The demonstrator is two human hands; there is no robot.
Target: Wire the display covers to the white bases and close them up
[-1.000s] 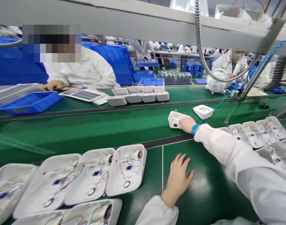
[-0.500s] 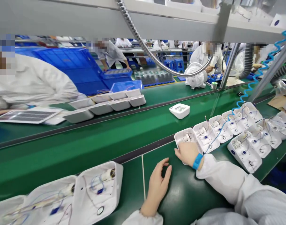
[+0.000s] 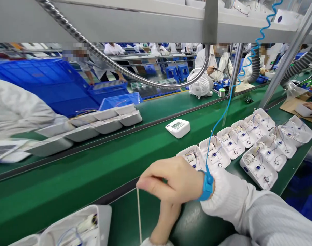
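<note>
My right hand, with a blue wrist strap and its blue cord, is raised over the near bench. Its thumb and fingertips are pinched together; whatever may be between them is hidden. Below and behind it is my left hand, whose fingers are covered by the right hand. Beyond my right wrist stands an open white plastic housing with wires inside, the nearest of two rows of such housings. Another white housing, with a cylindrical part and wires, lies at lower left.
A white wedge-shaped device lies on the green belt. Across it are white shells, a co-worker's white sleeve, blue crates and a white fan. A metal flexible hose hangs overhead; a slanted metal post rises right.
My right hand has moved left from the nearest housing in the right rows to in front of my left hand. The view has turned to the right.
</note>
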